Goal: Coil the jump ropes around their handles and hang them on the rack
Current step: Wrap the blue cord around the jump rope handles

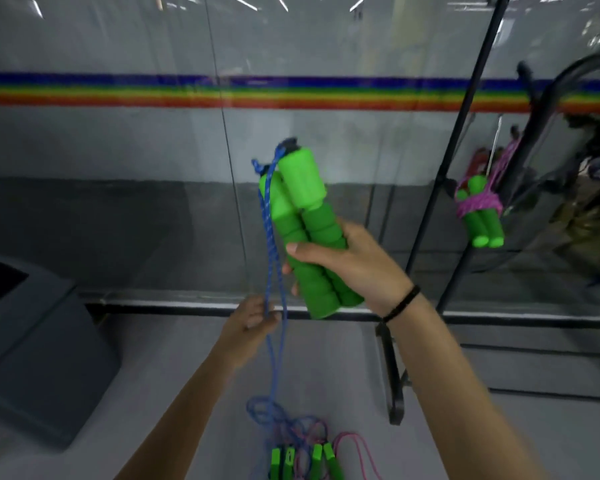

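My right hand (354, 265) grips two green foam handles (309, 223) held side by side, tilted up and to the left. A blue rope (272, 244) runs from their tops down in two strands. My left hand (253, 322) pinches those strands just below the handles. The rope trails on to a loose pile (274, 415) on the floor. At the right, a coiled rope with green handles and purple cord (478, 209) hangs on the black rack (465, 133).
More green handles with pink rope (312, 459) lie on the floor at the bottom edge. The rack's foot (394, 386) stands right of them. A dark grey bin (32, 351) sits at the left. A glass wall with a rainbow stripe (187, 91) is ahead.
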The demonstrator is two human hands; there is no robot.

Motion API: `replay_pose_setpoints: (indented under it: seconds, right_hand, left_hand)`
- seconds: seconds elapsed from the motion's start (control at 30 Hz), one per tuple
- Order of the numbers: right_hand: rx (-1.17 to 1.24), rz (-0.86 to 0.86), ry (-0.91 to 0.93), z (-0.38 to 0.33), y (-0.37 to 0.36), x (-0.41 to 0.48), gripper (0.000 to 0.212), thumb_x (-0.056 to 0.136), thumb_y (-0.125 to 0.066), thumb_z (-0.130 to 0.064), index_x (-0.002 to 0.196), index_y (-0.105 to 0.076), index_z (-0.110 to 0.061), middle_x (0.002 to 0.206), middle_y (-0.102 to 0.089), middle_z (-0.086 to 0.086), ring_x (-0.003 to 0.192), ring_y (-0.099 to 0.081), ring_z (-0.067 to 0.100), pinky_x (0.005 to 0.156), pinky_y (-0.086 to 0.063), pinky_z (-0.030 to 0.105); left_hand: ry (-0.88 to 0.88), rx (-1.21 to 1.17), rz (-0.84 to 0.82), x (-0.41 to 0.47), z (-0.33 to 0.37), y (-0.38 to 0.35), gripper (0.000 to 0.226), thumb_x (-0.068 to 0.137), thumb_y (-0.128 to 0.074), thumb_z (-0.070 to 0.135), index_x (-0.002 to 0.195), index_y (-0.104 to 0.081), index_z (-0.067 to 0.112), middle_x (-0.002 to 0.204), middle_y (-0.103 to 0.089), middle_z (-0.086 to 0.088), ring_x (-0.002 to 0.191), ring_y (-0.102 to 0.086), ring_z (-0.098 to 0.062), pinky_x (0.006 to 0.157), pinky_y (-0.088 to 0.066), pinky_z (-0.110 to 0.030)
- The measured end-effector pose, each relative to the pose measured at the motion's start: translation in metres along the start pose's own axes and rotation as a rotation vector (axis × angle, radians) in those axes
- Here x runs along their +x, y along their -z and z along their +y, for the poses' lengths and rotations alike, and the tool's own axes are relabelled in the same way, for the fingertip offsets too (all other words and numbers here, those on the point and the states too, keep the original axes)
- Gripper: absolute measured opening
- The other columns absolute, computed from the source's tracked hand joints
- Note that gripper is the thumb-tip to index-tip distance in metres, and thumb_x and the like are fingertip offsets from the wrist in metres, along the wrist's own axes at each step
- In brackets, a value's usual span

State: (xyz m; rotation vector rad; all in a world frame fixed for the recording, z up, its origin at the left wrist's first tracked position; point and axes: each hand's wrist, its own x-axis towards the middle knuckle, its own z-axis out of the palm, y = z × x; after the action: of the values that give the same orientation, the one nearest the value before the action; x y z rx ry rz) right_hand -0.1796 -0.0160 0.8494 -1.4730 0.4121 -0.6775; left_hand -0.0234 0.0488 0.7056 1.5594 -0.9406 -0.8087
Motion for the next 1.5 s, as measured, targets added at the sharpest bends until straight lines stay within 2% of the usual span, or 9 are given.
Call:
replay_pose_setpoints:
  seconds: [0.07, 0.27, 0.43, 0.63, 0.83, 1.07, 1.3, 1.4, 1.5]
  right_hand:
    - [0.033, 0.001, -0.02, -0.019, -0.007, 0.005, 0.011, 0.081, -0.063, 0.001, 0.09, -0.06, -0.004, 0.072, -0.062, 0.012, 0.067, -0.062, 0.027, 0.056, -0.057, 0.038]
    - [0.058, -0.024, 0.044, -0.078, -0.024, 0.014, 0.01, 0.082, -0.064, -0.002, 0.09, -0.061, -0.007, 0.077, -0.064, 0.018, 0.058, -0.063, 0.021, 0.057, -0.057, 0.033]
    - [0.042, 0.059, 0.131, -0.106, -0.035, 0.023, 0.018, 0.08, -0.067, -0.006, 0.097, -0.062, -0.008, 0.082, -0.067, 0.01, 0.068, -0.065, 0.018, 0.065, -0.057, 0.033]
    - [-0.105, 0.308, 0.219, -0.105, -0.052, 0.041, 0.036, 0.068, -0.07, -0.033, 0.101, -0.061, -0.021, 0.094, -0.071, 0.005, 0.089, -0.067, 0.019, 0.085, -0.054, 0.04]
    - [-0.421, 0.438, 0.236, -0.096, -0.068, 0.046, 0.048, 0.075, -0.064, -0.027, 0.117, -0.045, -0.013, 0.116, -0.046, 0.007, 0.105, -0.051, 0.02, 0.088, -0.046, 0.03]
    - [-0.91, 0.182, 0.171, -0.101, -0.068, 0.029, 0.073, 0.057, -0.051, -0.053, 0.123, -0.04, -0.023, 0.123, -0.031, 0.003, 0.117, -0.027, 0.024, 0.101, -0.034, 0.041]
    - [-0.985, -0.032, 0.08, -0.107, -0.061, -0.003, 0.118, 0.052, -0.067, -0.068, 0.146, -0.01, -0.025, 0.153, -0.007, 0.001, 0.143, -0.001, 0.021, 0.117, -0.016, 0.046]
    - [-0.743, 0.02, 0.16, -0.118, -0.029, -0.012, 0.071, 0.06, -0.073, -0.061, 0.119, -0.054, -0.027, 0.124, -0.056, -0.003, 0.119, -0.048, 0.013, 0.103, -0.039, 0.035]
    - [-0.569, 0.344, 0.173, -0.111, 0.004, 0.0, 0.05, 0.063, -0.083, -0.031, 0.102, -0.056, -0.015, 0.105, -0.058, 0.002, 0.099, -0.055, 0.014, 0.088, -0.044, 0.03]
  left_hand:
    - [-0.028, -0.078, 0.017, -0.004, 0.047, 0.007, 0.049, 0.062, -0.078, 0.034, 0.101, -0.06, 0.011, 0.102, -0.066, -0.012, 0.098, -0.061, -0.026, 0.088, -0.046, -0.037]
    - [-0.236, -0.209, 0.083, -0.024, 0.175, 0.015, 0.012, 0.09, -0.047, -0.007, 0.093, -0.05, 0.004, 0.066, -0.051, -0.006, 0.048, -0.052, -0.002, 0.051, -0.046, -0.017]
    - [-0.337, -0.317, 0.384, -0.036, 0.228, 0.022, 0.01, 0.09, -0.052, 0.002, 0.095, -0.052, 0.012, 0.08, -0.06, -0.004, 0.07, -0.062, -0.01, 0.063, -0.053, -0.021]
    - [-0.28, -0.238, 0.117, -0.038, 0.261, 0.03, 0.03, 0.085, -0.058, 0.045, 0.099, -0.063, 0.019, 0.101, -0.071, -0.004, 0.096, -0.067, -0.016, 0.083, -0.052, -0.036]
    - [-0.197, -0.101, 0.012, -0.037, 0.271, 0.036, 0.032, 0.077, -0.072, 0.027, 0.107, -0.061, 0.025, 0.102, -0.07, -0.004, 0.093, -0.067, -0.017, 0.066, -0.05, -0.028]
    - [-0.125, -0.078, -0.07, -0.037, 0.263, 0.045, 0.035, 0.073, -0.069, 0.04, 0.108, -0.065, 0.036, 0.11, -0.07, 0.003, 0.102, -0.066, -0.014, 0.094, -0.05, -0.037]
    - [-0.091, -0.105, -0.148, -0.05, 0.261, 0.039, 0.023, 0.063, -0.062, 0.032, 0.083, -0.066, 0.021, 0.071, -0.069, 0.004, 0.068, -0.063, -0.011, 0.066, -0.046, -0.027]
    - [-0.085, 0.001, -0.123, -0.056, 0.259, 0.043, 0.028, 0.053, -0.056, 0.04, 0.072, -0.061, 0.019, 0.06, -0.058, 0.003, 0.055, -0.05, -0.013, 0.057, -0.038, -0.026]
    - [-0.056, 0.028, -0.231, -0.062, 0.258, 0.05, 0.046, 0.048, -0.057, 0.044, 0.083, -0.068, 0.016, 0.056, -0.057, 0.003, 0.048, -0.048, -0.011, 0.05, -0.039, -0.021]
